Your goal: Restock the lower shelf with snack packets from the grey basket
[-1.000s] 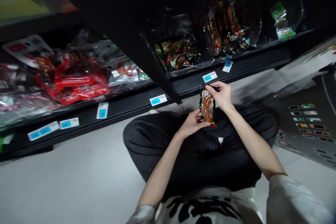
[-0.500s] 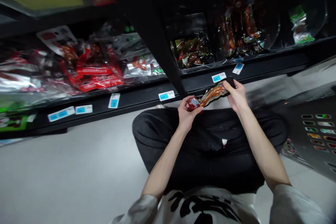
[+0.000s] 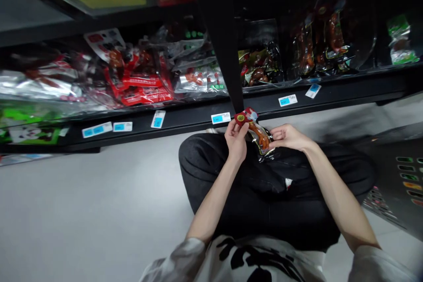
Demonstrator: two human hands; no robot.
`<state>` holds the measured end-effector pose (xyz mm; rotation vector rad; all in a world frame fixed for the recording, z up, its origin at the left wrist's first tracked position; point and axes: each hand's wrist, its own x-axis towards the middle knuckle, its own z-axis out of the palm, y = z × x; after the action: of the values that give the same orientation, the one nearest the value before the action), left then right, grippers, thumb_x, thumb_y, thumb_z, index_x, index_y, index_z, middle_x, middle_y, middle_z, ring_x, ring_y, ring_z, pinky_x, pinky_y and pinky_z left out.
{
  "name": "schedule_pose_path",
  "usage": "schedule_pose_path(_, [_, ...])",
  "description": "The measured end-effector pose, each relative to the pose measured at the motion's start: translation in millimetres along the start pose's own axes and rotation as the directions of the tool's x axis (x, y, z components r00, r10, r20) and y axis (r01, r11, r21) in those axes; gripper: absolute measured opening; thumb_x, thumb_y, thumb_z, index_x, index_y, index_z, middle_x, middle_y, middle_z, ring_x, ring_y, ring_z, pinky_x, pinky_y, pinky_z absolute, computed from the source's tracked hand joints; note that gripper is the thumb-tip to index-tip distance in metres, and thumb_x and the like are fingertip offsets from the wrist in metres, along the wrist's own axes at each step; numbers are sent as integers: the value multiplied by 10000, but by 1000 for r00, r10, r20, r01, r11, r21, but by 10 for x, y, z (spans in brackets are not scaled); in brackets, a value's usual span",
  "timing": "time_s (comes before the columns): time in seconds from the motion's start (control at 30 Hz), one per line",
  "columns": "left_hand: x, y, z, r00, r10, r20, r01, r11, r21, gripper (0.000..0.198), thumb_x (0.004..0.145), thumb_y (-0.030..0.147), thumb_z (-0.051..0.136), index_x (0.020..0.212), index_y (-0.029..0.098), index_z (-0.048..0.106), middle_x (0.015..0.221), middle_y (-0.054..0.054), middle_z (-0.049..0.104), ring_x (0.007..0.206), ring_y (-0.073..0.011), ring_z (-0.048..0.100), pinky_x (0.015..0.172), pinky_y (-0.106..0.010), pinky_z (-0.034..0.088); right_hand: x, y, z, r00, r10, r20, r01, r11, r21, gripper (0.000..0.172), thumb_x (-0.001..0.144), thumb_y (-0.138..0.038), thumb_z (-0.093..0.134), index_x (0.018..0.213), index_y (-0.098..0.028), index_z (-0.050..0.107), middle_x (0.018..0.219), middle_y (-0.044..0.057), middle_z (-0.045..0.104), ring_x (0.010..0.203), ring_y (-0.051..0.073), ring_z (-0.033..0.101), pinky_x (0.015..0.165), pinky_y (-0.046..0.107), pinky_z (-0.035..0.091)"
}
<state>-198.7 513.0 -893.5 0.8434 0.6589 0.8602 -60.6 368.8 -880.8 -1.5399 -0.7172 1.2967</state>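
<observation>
I am crouched in front of a low black shelf point(image 3: 198, 119), holding a small vacuum-packed snack packet point(image 3: 257, 134) over my black-trousered knees. Its contents are orange-brown and one end is red. My left hand point(image 3: 236, 141) pinches the red end, which points up toward the shelf edge. The lower, clear end rests in the curled fingers of my right hand point(image 3: 287, 136). Both hands are closed on the packet.
The shelf carries red, silver and green packets point(image 3: 142, 83) on the left and dark meat snacks point(image 3: 261, 68) to the right of a black upright post point(image 3: 224, 39). Blue-and-white price tags point(image 3: 220, 118) line its front edge. A metal basket point(image 3: 399, 185) stands at my right on the grey floor.
The packet has turned: its red end went from pointing down, through lying sideways, to pointing up. My right hand dropped from the top end to the lower end. The view swung left.
</observation>
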Motion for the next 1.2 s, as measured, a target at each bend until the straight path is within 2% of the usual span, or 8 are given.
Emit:
schedule_pose_path(0.17, [-44, -54, -16, 980, -133, 148, 125, 990, 65, 355, 674, 365, 892, 958, 204, 752, 887, -23, 783, 812, -153, 721, 784, -258, 544, 49, 44, 191, 959, 5, 284, -1, 1000, -11, 453, 645, -423, 884, 944, -140, 695, 802, 18, 705, 713, 149, 650, 668, 281, 532])
schedule_pose_path(0.3, [-69, -73, -23, 957, -196, 215, 166, 975, 148, 340, 679, 344, 884, 964, 190, 782, 924, -53, 798, 843, -191, 734, 801, -300, 560, 95, 10, 210, 993, -113, 34, 112, 993, 32, 365, 764, -468, 798, 930, -151, 727, 799, 14, 717, 700, 139, 652, 673, 278, 551])
schedule_pose_path(0.43, [-86, -67, -10, 947, -210, 242, 168, 969, 183, 342, 676, 329, 883, 974, 186, 796, 932, -63, 804, 842, -202, 739, 793, -309, 564, 138, -25, 196, 963, -150, -226, 174, 981, 91, 391, 761, -531, 782, 901, -168, 754, 817, 31, 744, 708, 158, 685, 658, 288, 587])
schedule_pose_path(0.57, [-100, -78, -6, 957, -215, 192, 176, 963, 202, 353, 654, 329, 894, 959, 174, 805, 909, -68, 805, 814, -208, 739, 802, -328, 562, 166, -27, 241, 930, -206, -305, 213, 977, -10, 416, 708, -562, 807, 775, -155, 750, 721, 42, 733, 616, 163, 664, 566, 287, 573])
schedule_pose_path(0.8, [-92, -114, -23, 958, -201, 206, 147, 957, 252, 357, 699, 337, 868, 1006, 181, 776, 925, -57, 792, 812, -187, 728, 826, -334, 562, 170, 3, 287, 867, -262, -424, 228, 965, -131, 428, 748, -580, 761, 858, -166, 772, 749, 41, 734, 649, 182, 657, 603, 303, 542])
schedule_pose_path(0.9, [-109, -135, -38, 921, -257, 293, 155, 931, 330, 468, 693, 354, 875, 1104, 191, 720, 1023, -76, 773, 889, -199, 723, 863, -341, 553, 166, 21, 253, 813, -278, -512, 188, 957, -221, 405, 755, -557, 761, 821, -158, 762, 715, 37, 715, 632, 176, 633, 571, 288, 499])
schedule_pose_path(1.03, [-206, -199, -54, 812, -364, 455, 76, 840, 537, 588, 603, 303, 930, 1124, 178, 691, 1070, -92, 754, 986, -254, 702, 910, -372, 536, 173, 28, 158, 690, -317, -651, 176, 946, -273, 356, 773, -510, 754, 736, -157, 729, 665, 29, 686, 610, 166, 611, 552, 278, 460])
schedule_pose_path(1.2, [-345, -231, -12, 696, -434, 572, 2, 798, 602, 362, 688, 253, 867, 1002, 159, 713, 913, -68, 775, 847, -241, 722, 834, -368, 558, 136, -40, -25, 526, -335, -782, 227, 941, -251, 308, 769, -473, 757, 815, -169, 749, 753, 41, 725, 679, 193, 659, 611, 304, 513])
